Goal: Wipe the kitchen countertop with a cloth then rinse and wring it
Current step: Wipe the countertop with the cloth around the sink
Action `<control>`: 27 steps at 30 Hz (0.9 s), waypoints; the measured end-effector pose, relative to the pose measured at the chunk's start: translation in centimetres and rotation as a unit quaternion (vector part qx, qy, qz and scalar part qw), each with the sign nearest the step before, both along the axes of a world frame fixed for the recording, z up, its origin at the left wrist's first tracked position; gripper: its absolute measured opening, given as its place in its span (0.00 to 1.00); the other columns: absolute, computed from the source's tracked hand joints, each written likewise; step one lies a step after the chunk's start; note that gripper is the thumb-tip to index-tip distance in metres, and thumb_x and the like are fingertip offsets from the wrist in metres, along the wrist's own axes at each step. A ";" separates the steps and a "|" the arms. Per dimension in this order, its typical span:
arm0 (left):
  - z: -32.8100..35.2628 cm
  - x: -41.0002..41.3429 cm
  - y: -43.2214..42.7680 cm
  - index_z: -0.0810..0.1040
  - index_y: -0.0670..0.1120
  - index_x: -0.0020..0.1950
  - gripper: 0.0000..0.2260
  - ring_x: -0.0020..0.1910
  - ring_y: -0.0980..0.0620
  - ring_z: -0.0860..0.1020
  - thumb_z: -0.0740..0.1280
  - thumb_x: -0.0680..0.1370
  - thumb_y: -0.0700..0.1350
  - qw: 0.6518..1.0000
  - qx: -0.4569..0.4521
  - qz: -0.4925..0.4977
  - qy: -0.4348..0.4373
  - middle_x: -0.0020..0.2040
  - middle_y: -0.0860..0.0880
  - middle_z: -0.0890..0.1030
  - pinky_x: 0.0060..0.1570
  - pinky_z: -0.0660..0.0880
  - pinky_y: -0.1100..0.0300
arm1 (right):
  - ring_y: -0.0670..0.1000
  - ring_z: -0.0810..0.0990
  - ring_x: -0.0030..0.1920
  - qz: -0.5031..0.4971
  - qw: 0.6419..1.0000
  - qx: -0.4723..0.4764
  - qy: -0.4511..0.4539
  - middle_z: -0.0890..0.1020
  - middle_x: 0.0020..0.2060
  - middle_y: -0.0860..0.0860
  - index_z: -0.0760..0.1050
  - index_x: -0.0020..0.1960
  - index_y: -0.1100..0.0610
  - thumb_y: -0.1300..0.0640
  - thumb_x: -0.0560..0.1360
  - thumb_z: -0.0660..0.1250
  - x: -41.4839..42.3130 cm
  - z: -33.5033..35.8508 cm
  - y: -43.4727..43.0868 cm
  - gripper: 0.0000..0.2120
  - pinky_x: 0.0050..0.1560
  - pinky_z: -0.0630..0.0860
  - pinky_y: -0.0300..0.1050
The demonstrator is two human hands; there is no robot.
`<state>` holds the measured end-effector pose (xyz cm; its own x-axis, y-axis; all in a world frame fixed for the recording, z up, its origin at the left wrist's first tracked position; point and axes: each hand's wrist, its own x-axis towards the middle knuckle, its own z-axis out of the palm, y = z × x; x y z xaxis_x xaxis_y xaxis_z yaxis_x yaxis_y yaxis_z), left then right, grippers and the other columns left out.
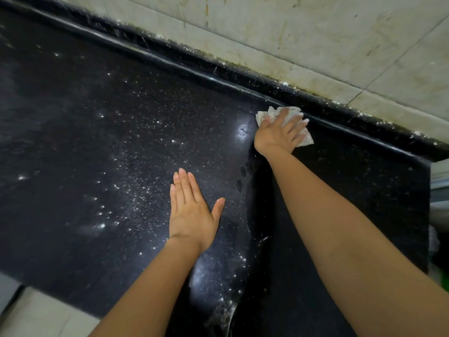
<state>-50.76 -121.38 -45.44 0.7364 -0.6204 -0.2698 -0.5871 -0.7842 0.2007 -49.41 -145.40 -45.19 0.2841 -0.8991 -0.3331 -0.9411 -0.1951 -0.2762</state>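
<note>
A black speckled stone countertop (102,147) fills most of the view. White specks and droplets dust its left and middle parts. My right hand (279,133) presses a crumpled white cloth (305,139) flat against the counter at the back, right by the raised black back ledge. The cloth shows above and to the right of the fingers. To the right of a wet smear line the stone looks darker and free of specks. My left hand (192,212) lies flat on the counter, palm down, fingers together, thumb out, holding nothing.
A raised black ledge (218,71) runs along the back, with stained pale wall tiles (303,37) above it. The counter ends at the right edge (428,215) and at the front left, where pale floor tiles (34,314) show.
</note>
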 end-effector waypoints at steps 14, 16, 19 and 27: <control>-0.1 -0.1 -0.3 0.31 0.35 0.71 0.41 0.75 0.41 0.35 0.28 0.71 0.66 1.000 0.011 0.008 -0.022 0.75 0.35 0.35 0.70 0.30 0.52 | 0.54 0.31 0.76 0.448 0.893 0.031 -0.042 0.38 0.78 0.51 0.44 0.77 0.38 0.40 0.82 0.42 6.0 0.2 4.3 0.24 0.73 0.31 0.52; -0.1 -0.1 -0.2 0.31 0.35 0.71 0.41 0.75 0.41 0.35 0.27 0.70 0.65 0.999 0.023 0.004 -0.023 0.75 0.35 0.35 0.70 0.30 0.52 | 0.52 0.32 0.76 0.468 0.883 0.023 -0.038 0.39 0.78 0.49 0.45 0.77 0.38 0.37 0.81 0.43 4.7 0.3 3.1 0.25 0.73 0.32 0.50; 0.2 -0.1 -0.2 0.32 0.35 0.71 0.41 0.75 0.41 0.36 0.28 0.70 0.66 0.999 0.025 0.006 -0.019 0.75 0.35 0.36 0.70 0.31 0.52 | 0.52 0.34 0.77 0.427 0.904 0.014 -0.033 0.40 0.78 0.48 0.45 0.78 0.39 0.36 0.81 0.44 2.0 0.4 1.3 0.26 0.73 0.34 0.50; 1.2 -0.1 -0.3 0.32 0.35 0.73 0.39 0.74 0.42 0.32 0.39 0.77 0.65 0.999 0.050 0.002 0.020 0.75 0.37 0.32 0.72 0.31 0.52 | 0.53 0.30 0.75 0.332 0.943 0.020 0.016 0.36 0.77 0.50 0.42 0.78 0.39 0.37 0.80 0.40 -5.8 0.9 0.3 0.27 0.73 0.31 0.52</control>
<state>-50.90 -121.65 -44.27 0.7257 -0.5867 -0.3595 -0.5776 -0.8033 0.1451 -55.21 -145.07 -44.31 0.7695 -0.5122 -0.3814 -0.6226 -0.7348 -0.2694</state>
